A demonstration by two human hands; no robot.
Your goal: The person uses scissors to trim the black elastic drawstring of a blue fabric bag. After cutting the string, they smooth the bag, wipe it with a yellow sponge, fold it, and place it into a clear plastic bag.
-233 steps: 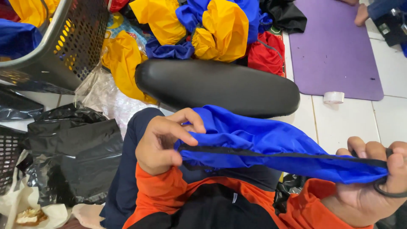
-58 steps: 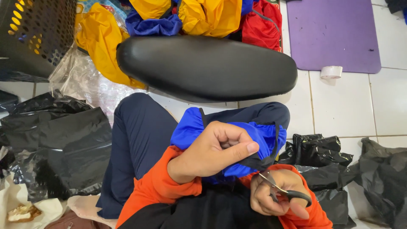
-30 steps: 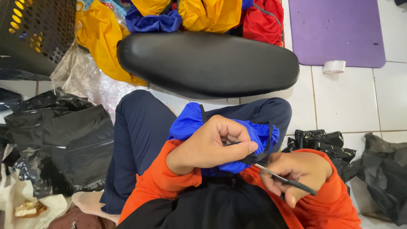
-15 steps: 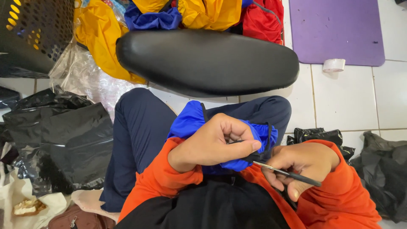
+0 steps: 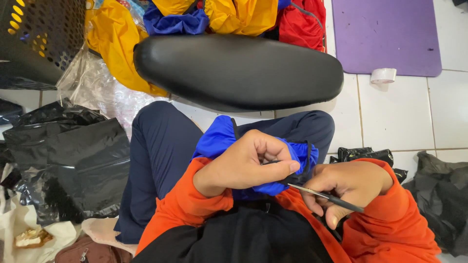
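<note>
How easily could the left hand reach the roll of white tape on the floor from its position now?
Probably not easily. The left hand pinches the blue fabric in the lap, and the tape roll lies far on the right, beyond the black cushion and the right hand.

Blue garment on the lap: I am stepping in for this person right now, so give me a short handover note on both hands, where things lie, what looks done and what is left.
Left hand: pinches the bunched blue garment on the lap, by its black elastic edge.
Right hand: grips small scissors, tips at that edge.
Around: black seat cushion ahead, pile of yellow, blue and red garments beyond it, black plastic bags to the left.
Done: cannot tell from this view.
Left: probably trimming along the edge; watch the fingertips by the blades.
</note>
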